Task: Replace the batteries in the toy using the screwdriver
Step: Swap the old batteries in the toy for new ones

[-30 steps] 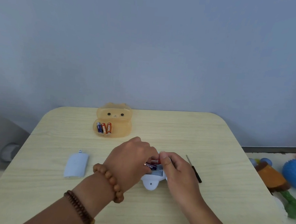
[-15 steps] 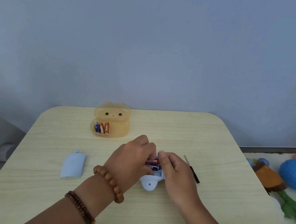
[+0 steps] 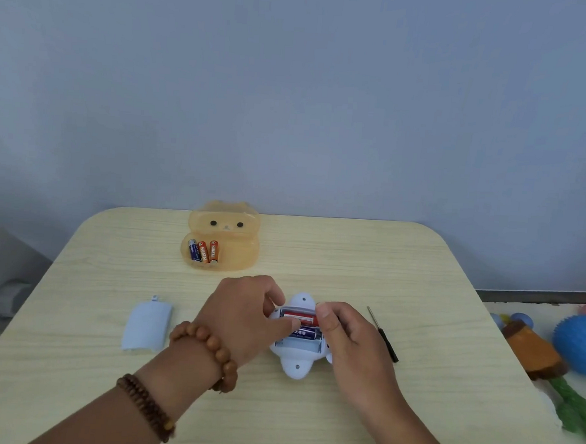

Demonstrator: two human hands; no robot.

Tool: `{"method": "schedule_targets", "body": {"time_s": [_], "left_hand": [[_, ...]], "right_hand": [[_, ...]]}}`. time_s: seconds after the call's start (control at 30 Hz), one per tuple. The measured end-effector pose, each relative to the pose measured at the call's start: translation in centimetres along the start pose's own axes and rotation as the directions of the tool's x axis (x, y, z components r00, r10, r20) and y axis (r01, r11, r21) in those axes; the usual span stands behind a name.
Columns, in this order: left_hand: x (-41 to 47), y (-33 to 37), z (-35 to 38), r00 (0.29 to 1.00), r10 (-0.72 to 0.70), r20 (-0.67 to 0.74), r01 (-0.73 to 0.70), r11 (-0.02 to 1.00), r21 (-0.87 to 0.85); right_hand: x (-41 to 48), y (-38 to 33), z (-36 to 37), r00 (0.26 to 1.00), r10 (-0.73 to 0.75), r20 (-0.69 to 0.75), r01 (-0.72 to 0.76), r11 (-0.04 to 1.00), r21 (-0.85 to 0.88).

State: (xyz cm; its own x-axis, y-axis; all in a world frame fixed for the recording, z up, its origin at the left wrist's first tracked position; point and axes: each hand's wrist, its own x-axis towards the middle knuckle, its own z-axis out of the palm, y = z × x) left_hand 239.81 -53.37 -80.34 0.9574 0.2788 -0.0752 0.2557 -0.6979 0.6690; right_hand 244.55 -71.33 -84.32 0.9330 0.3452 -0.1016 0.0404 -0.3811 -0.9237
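Note:
A pale blue toy [image 3: 297, 363] lies upside down on the wooden table [image 3: 351, 259], its battery bay uncovered. A red battery [image 3: 299, 317] lies in the bay's far slot, a dark blue battery [image 3: 307, 333] in the slot in front of it. My left hand [image 3: 244, 318] pinches the red battery's left end; my right hand [image 3: 349, 338] presses its right end and steadies the toy. The toy's cover [image 3: 146, 326] rests to the left. A small black-handled screwdriver [image 3: 382, 333] lies just right of my right hand.
An orange translucent bear-shaped box [image 3: 223, 241] at the back holds three spare batteries [image 3: 203, 250]. Plush and rubber toys [image 3: 551, 354] lie beside the table's right edge. Bead bracelets circle my left wrist.
The view has shifted slightly. My fingers have moved apart over the bay, so more of the red and blue batteries shows than before.

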Motion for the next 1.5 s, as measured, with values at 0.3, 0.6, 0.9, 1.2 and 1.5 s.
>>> {"method": "schedule_targets", "body": {"time_s": [0.3, 0.6, 0.9, 1.2, 1.5], "left_hand": [[0.6, 0.2, 0.0, 0.997, -0.049, 0.054, 0.050, 0.999, -0.013], [0.3, -0.4, -2.4, 0.998, -0.056, -0.005, 0.056, 0.998, 0.000], [-1.1, -2.2, -1.1, 0.976, -0.098, 0.196, 0.030, 0.945, 0.326], [-0.3, -2.5, -1.8, 0.989, -0.132, 0.072, 0.101, 0.940, 0.326], [-0.6, -1.2, -3.6, 0.990, -0.124, -0.064, 0.119, 0.990, -0.075]], "right_hand": [[0.1, -0.4, -0.1, 1.000, -0.005, 0.026, 0.005, 1.000, -0.001], [0.0, -0.1, 0.1, 1.000, -0.003, -0.020, 0.003, 1.000, 0.015], [0.1, -0.1, 0.1, 1.000, 0.000, -0.005, 0.000, 1.000, 0.023], [-0.1, -0.4, 0.0, 1.000, -0.001, -0.014, 0.002, 0.999, 0.039], [-0.1, -0.4, 0.0, 1.000, 0.006, -0.007, -0.006, 0.999, 0.054]]}}
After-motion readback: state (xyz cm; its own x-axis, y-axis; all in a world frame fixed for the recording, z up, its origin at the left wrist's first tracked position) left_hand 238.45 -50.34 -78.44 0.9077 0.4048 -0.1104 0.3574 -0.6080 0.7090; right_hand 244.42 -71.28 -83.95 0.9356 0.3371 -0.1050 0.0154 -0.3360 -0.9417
